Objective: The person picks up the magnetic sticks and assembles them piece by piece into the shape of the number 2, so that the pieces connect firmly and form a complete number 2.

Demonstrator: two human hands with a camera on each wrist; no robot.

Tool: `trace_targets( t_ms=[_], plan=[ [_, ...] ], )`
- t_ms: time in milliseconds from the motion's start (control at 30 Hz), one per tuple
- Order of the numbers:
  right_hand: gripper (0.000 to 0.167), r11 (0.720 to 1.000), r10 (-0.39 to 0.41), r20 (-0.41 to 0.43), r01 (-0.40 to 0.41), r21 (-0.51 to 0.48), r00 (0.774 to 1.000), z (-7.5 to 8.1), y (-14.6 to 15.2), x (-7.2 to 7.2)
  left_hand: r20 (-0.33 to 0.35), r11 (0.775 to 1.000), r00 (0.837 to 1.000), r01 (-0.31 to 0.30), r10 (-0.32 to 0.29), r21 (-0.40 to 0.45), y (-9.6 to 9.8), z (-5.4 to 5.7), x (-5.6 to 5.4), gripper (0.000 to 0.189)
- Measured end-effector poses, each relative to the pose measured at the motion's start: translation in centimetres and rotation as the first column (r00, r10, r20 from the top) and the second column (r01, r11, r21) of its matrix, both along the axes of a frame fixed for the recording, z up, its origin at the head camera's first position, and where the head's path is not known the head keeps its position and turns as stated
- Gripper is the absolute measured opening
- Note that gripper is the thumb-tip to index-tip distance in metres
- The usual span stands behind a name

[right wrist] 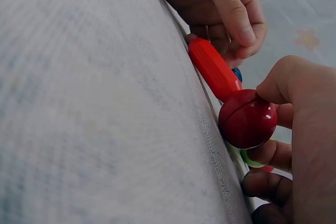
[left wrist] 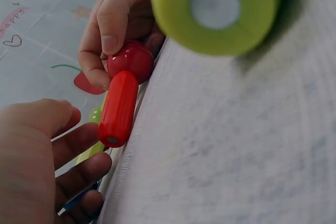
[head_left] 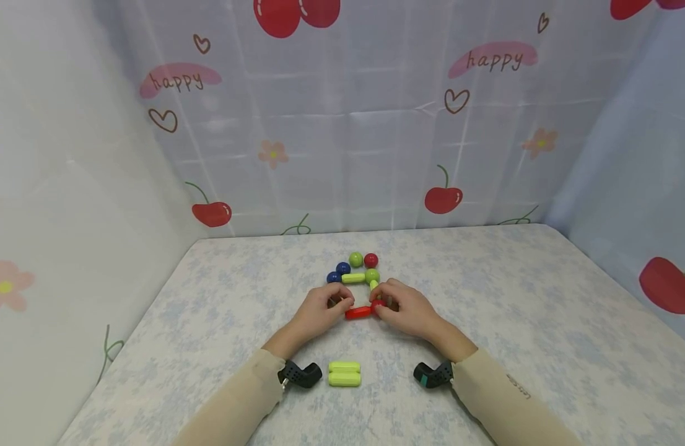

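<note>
Right hand (head_left: 407, 308) pinches red ball (right wrist: 248, 120); left hand (head_left: 318, 311), relaxed, grips nothing; red rod (right wrist: 213, 69) between them could detach if the ball twists

the head view is evenly bright, the wrist views dimmer, glints dotting the red ball (right wrist: 247, 120).

**Wearing Apparel, Paired**

Left sleeve (head_left: 233, 399) and right sleeve (head_left: 505, 406) are showing beige cloth, the right bearing dark lettering (head_left: 519, 386). Left wrist unit (head_left: 302, 375) and right wrist unit (head_left: 435, 375) are presenting black, bent, perforated casings, the right displaying a teal patch (head_left: 423, 380).
</note>
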State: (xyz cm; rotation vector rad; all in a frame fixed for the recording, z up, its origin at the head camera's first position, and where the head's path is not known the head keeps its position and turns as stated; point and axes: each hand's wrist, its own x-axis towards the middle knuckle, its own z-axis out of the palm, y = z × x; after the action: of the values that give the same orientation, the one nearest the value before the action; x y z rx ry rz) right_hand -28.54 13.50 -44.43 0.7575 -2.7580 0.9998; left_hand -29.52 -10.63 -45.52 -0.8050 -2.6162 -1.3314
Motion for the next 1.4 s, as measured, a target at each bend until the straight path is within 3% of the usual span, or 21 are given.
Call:
trace_targets(
  t_ms=[167,333,433,567,733,867,1000,1100,1267,1400],
  plan=[
    [0.011,1.0,-0.002,0.0,0.002,-0.006,1.0,-0.1,-0.1,-0.3,-0.064,0.994,0.994,-0.08,0.085,0.072,-0.2,0.4,0.0,0.006],
    [0.011,1.0,-0.003,0.005,0.003,-0.02,1.0,-0.2,-0.1,-0.6,-0.088,0.967,0.972,-0.202,0.217,0.156,-0.5,0.7,-0.3,0.006],
    [0.012,0.999,0.002,0.002,-0.002,-0.032,1.0,-0.3,-0.1,-0.7,-0.026,0.936,0.954,-0.288,0.298,0.201,-0.4,0.9,-0.7,0.011],
    [0.013,0.999,0.0,0.01,0.0,-0.045,1.0,-0.4,0.2,-0.6,0.155,0.908,0.928,-0.365,0.338,0.207,-0.2,1.4,-1.4,0.029],
    [0.012,0.999,-0.009,0.027,0.011,-0.049,1.0,-0.5,0.5,-0.3,0.313,0.925,0.897,-0.362,0.314,0.111,0.0,2.0,-3.2,0.042],
    [0.012,0.999,-0.007,0.033,0.008,-0.05,0.999,-0.7,0.4,-0.3,0.381,0.943,0.88,-0.328,0.283,0.057,0.3,2.3,-4.9,0.042],
    [0.013,0.998,0.002,0.033,0.0,-0.057,0.999,-0.7,0.3,-0.3,0.433,0.944,0.857,-0.328,0.28,0.039,0.7,2.5,-6.1,0.044],
    [0.013,0.998,0.014,0.038,-0.012,-0.062,0.999,-0.7,0.2,-0.2,0.437,0.936,0.842,-0.351,0.317,-0.002,1.0,2.4,-6.4,0.043],
    [0.013,0.998,0.013,0.04,-0.01,-0.061,0.999,-0.7,0.2,-0.1,0.368,0.919,0.843,-0.372,0.394,-0.131,1.6,2.3,-6.6,0.039],
    [0.012,0.998,0.009,0.031,-0.007,-0.059,0.999,-0.7,0.2,-0.3,0.357,0.908,0.837,-0.404,0.415,-0.108,1.7,2.1,-6.9,0.032]
  ],
)
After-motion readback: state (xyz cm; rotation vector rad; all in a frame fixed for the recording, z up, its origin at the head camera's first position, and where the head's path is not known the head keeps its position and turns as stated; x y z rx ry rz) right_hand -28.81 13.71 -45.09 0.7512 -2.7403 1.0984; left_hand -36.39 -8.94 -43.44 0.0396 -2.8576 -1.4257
